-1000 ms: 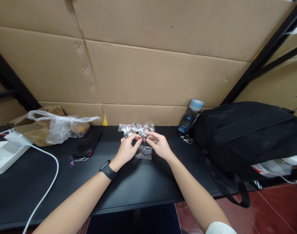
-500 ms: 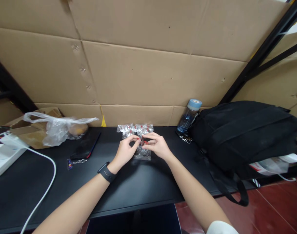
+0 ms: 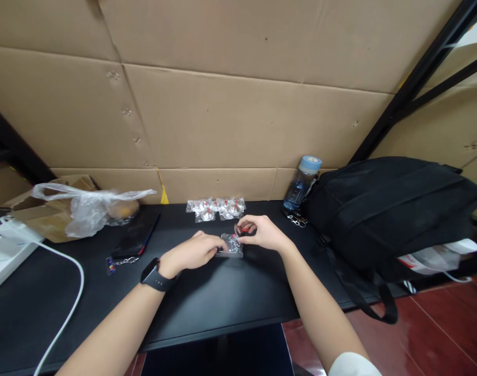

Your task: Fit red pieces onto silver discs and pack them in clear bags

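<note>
My right hand (image 3: 263, 233) pinches a small round disc-like piece (image 3: 238, 228) with a red part, held just above the table. My left hand (image 3: 194, 250), with a dark watch on its wrist, has its fingertips closed at the left edge of a clear plastic bag (image 3: 233, 246) lying on the black table (image 3: 222, 292). Small shiny contents show through that bag, but I cannot make out what they are. Behind my hands, several small clear packets (image 3: 205, 213) with round silvery pieces and red bits lie in a group near the cardboard wall.
At the right stand a blue-capped water bottle (image 3: 301, 183) and a large black backpack (image 3: 395, 219). To the left lie a dark phone-like object (image 3: 134, 237) with a keychain, a knotted plastic bag (image 3: 87, 211), a cardboard box (image 3: 46, 211) and a white cable (image 3: 79, 282).
My left hand has let go of the round piece and moved down and left to the clear bag. My right hand has shifted slightly right, still holding the piece.
</note>
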Available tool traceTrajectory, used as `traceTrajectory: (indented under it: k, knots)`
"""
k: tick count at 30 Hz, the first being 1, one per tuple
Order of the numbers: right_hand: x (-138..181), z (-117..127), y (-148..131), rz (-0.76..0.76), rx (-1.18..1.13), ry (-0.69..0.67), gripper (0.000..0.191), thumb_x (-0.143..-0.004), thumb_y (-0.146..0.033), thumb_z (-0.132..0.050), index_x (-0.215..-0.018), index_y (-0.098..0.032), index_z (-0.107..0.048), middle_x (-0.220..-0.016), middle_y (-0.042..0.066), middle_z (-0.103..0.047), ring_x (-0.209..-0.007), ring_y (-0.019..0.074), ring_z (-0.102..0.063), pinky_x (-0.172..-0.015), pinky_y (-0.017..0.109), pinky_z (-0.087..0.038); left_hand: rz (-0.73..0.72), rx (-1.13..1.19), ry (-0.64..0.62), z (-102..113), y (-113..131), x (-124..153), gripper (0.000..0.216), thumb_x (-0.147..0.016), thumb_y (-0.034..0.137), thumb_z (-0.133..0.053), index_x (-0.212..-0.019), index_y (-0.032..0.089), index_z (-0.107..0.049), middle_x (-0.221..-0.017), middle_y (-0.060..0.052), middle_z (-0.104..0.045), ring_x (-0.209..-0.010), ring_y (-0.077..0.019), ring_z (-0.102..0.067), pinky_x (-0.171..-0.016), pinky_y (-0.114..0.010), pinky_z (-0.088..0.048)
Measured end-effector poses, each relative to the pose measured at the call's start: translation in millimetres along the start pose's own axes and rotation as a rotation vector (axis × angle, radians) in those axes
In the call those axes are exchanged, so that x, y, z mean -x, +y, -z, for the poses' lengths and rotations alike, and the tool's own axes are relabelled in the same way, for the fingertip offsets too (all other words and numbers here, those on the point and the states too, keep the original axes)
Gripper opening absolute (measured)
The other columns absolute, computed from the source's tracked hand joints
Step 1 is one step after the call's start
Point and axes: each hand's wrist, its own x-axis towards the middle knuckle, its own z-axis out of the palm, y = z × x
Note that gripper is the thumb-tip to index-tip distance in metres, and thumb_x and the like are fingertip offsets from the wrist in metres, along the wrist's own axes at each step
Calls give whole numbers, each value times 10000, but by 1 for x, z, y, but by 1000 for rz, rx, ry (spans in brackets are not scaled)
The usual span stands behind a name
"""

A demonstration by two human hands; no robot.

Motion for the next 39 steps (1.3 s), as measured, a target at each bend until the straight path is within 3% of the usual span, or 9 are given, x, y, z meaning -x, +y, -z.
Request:
traceTrajectory:
  k: [2, 4, 12, 17, 22, 27, 33, 36, 39]
  knots:
    - [5, 9, -4, -13, 107, -90, 345, -705, -343, -830, -1001, -200, -729, -917, 34, -762, -847, 179, -699, -786, 267, -532, -41, -30, -63, -7, 4, 2, 453, -948, 110, -400, -1159, 382, -695, -1304, 9, -673, -1170, -177, -633, -985, -317, -417]
    - [11, 17, -6, -45, 191, -142, 323, -710, -368, -819, -977, -201, -745, -861, 22, -763, -792, 173, -696, -741, 247, -512, -45, -99, -23, -18, 9, 1, 428, -983, 164, -425, -1228, 417, -668, -1435, 0, -581, -1270, -207, -571, -1013, -352, -393]
    - [18, 22, 2, -227, 473, -312, 309, -602, -414, -857, -823, -205, -800, -743, 29, -745, -744, 214, -680, -670, 252, -471, 22, -271, 69, -48, 18, -4, 398, -1001, 378, -496, -1383, 480, -542, -1551, -46, -429, -1349, -331, -451, -1049, -496, -362]
    - [7, 4, 7, -205, 548, -229, 328, -595, -383, -883, -857, -206, -795, -847, 53, -743, -799, 215, -677, -664, 249, -441, 21, -282, 33, -50, 20, -5, 421, -999, 357, -497, -1386, 522, -519, -1562, -33, -396, -1364, -348, -405, -1052, -527, -360]
    - [-1, -3, 13, -167, 478, -142, 295, -599, -312, -896, -820, -194, -740, -788, 2, -705, -723, 160, -647, -629, 224, -404, 40, -262, 21, -50, 19, -4, 399, -1009, 371, -472, -1377, 512, -538, -1572, -46, -373, -1367, -365, -392, -1036, -539, -370]
    - [-1, -4, 22, -100, 269, -236, 249, -662, -113, -812, -871, -173, -690, -751, -33, -677, -650, 114, -619, -622, 200, -418, 48, -241, 11, -51, 15, -4, 421, -990, 363, -514, -1376, 528, -528, -1607, -10, -321, -1385, -362, -368, -1045, -528, -367]
    - [-8, -20, 16, -98, 604, 41, 264, -740, -262, -823, -935, -244, -646, -939, -20, -657, -780, 140, -608, -612, 220, -327, 70, -232, -4, -49, 15, -2, 417, -974, 377, -538, -1363, 527, -542, -1633, 8, -264, -1408, -378, -324, -1070, -570, -336]
    - [-11, -27, 16, -140, 654, 151, 253, -799, -334, -778, -987, -257, -628, -1001, -2, -637, -792, 153, -604, -633, 235, -340, 76, -244, -25, -45, 15, -1, 392, -964, 376, -551, -1336, 500, -574, -1622, 15, -268, -1429, -373, -280, -1098, -558, -305]
    - [-13, -25, 23, -70, 480, 77, 295, -784, -337, -788, -1013, -242, -629, -956, 2, -619, -765, 146, -592, -655, 240, -390, 70, -211, 45, -40, 17, -3, 402, -917, 371, -623, -1316, 413, -585, -1526, -26, -403, -1388, -343, -340, -1098, -496, -315]
